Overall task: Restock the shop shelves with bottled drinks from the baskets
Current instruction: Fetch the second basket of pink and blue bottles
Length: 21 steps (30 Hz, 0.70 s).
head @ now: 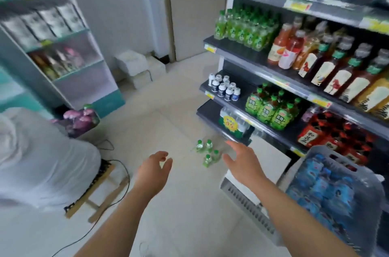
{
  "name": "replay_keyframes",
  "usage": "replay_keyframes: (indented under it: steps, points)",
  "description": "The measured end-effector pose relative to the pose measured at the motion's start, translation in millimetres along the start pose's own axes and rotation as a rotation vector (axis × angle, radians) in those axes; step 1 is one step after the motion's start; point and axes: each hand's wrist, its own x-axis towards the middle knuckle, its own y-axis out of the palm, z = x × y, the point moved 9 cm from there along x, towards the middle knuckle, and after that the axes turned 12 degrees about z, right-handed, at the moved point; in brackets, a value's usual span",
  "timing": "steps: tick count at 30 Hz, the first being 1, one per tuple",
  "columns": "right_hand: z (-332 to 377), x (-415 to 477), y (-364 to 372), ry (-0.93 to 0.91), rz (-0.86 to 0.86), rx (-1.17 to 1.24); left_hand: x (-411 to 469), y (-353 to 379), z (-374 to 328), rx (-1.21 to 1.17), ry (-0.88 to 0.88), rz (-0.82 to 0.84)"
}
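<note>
Your left hand (pixel 154 170) was held out over the floor (pixel 168 109), fingers loosely curled, gripping nothing and touching nothing. Your right hand (pixel 242 162) was spread wide, fingers nearly straight, likewise empty. A cluster of small green-capped bottles (pixel 207 152) stood on the floor just beyond both hands, in the gap between them, clear of your fingertips. A grey basket (pixel 345 149) of blue-labelled bottles sat to the right of your right hand, near the forearm. The shop shelves (pixel 248 65) rose above and right of that hand. Pink-capped bottles (pixel 81 117), blurred, lay well beyond your left hand, to its left.
</note>
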Motion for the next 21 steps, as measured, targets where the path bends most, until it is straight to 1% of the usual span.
replay_keyframes:
  steps: [9,13,21]
  points:
    - [171,9,122,-0.225,0.186,-0.12,-90,-113,153,-0.147,-0.233,-0.16]
    - [240,6,172,-0.338,0.245,-0.183,-128,-156,209,-0.195,-0.302,-0.273]
    - [368,6,270,-0.578,0.421,-0.324,-193,-198,307,-0.314,-0.515,-0.457]
